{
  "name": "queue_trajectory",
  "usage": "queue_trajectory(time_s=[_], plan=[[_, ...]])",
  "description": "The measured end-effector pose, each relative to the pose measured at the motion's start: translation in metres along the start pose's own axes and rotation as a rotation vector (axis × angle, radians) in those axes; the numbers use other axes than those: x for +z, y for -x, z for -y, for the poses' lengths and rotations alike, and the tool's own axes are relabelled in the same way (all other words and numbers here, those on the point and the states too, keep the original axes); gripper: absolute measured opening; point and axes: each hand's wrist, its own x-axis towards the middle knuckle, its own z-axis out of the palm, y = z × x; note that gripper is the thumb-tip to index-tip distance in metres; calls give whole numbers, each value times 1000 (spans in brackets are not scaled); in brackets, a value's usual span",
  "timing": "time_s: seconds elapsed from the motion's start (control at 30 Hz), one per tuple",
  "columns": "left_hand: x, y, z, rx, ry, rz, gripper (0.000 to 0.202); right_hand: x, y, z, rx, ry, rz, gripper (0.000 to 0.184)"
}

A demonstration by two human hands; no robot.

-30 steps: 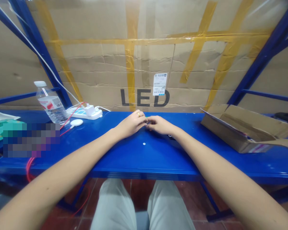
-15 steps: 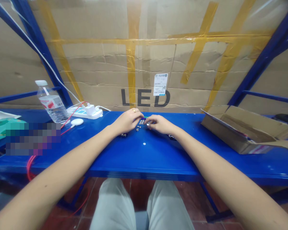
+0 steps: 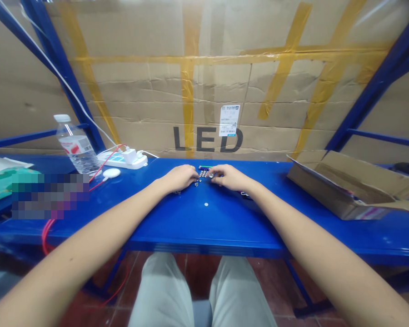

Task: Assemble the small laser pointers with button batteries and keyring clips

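My right hand (image 3: 227, 177) pinches a small round metal piece (image 3: 211, 175) between thumb and fingers, just above the table. Opposite it, my left hand (image 3: 181, 177) rests with fingers curled down and closed beside a few loose metal pieces (image 3: 197, 183); anything in its fingertips is too small to make out. Between the hands, several shiny metal pieces (image 3: 203, 173) lie grouped in rows. Behind them lies a thin green and dark stick-like item (image 3: 205, 167). Small dark items (image 3: 246, 195) are partly hidden by my right wrist, and others (image 3: 177, 193) by my left.
On the blue table (image 3: 204, 227) lies a white dot (image 3: 206, 204). An open cardboard box (image 3: 341, 195) stands right. To the left are a water bottle (image 3: 77, 145), a power strip (image 3: 114, 159), a white round charger (image 3: 111, 173) and a red cable (image 3: 47, 231). Taped cardboard (image 3: 139, 104) stands behind.
My left hand has drawn back towards me and left from the green item, leaving it and the metal pieces more exposed. My right hand stays nearly in place with its metal piece.
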Motion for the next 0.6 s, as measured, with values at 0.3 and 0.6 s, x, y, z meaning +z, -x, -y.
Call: queue_trajectory(time_s=[0.3, 0.6], plan=[[-5, -5, -1, -164, 326, -13, 17, 1, 0, 0, 10, -20, 3, 21], [-16, -4, -19, 0, 414, -430, 8, 1, 2, 3, 46, -81, 2, 19]])
